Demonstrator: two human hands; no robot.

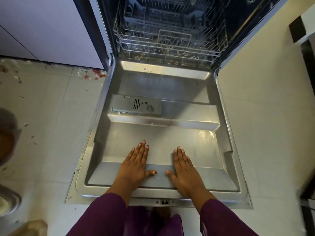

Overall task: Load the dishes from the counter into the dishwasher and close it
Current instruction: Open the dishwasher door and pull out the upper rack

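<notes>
Closest in, purple sleeves (105, 217) at the bottom edge, reaching forward over the lip of the dishwasher door (162, 89). Just beyond, left hand (136, 165) and right hand (185, 169), both palm down, fingers straight and close together, thumbs turned toward each other, holding nothing. Laid flat on the inner steel face of the door near its outer edge, side by side, a small gap between the thumbs. Door folded down level over the floor tiles (51, 116), with the detergent dispenser (136, 106) well ahead of the fingertips, left of centre.

Looks like the opening step: door down, nothing loaded as far as can be told. Well beyond the hands, lower rack (170, 45) pushed fully inside the tub, seemingly bare of dishes, though too dim in there to be sure. No counter in view and no dish clearly seen. Only blurred round shapes (8, 138) at the far left edge, too smeared to name.

Next, probably: lift both palms off the door, then either reach past the dispenser for the front rail of the rack and draw it out over the door, or turn away to fetch the first dish. Worth keeping weight off the open door, hinged at its far end only
</notes>
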